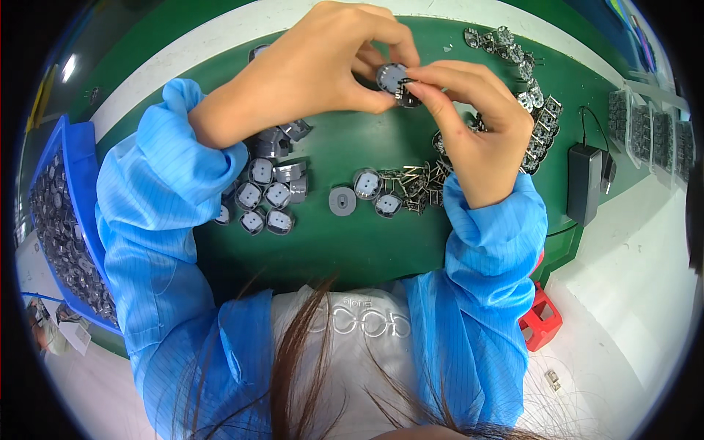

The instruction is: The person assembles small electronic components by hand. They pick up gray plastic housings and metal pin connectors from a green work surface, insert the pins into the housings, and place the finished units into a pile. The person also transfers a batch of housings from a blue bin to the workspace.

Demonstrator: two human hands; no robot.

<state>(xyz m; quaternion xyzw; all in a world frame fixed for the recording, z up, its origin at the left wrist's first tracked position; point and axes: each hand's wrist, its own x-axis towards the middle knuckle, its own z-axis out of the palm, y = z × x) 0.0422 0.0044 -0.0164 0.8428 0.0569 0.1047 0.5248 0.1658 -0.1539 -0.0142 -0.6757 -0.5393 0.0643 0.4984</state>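
Observation:
Over the far middle of the green work surface, my left hand grips a round grey plastic housing between thumb and fingers. From the right, my right hand pinches a small dark part with metal prongs against the housing; fingers partly hide where they meet. Below my left forearm lie several grey housings, some face up, some on their sides. A lone grey round piece rests in the middle. Beside it are two more housings and a heap of pronged metal parts.
A blue bin full of small dark parts stands at the left. More metal parts lie far right, near a black power adapter with a cable. Clear trays of parts sit beyond. A red stool stands below right.

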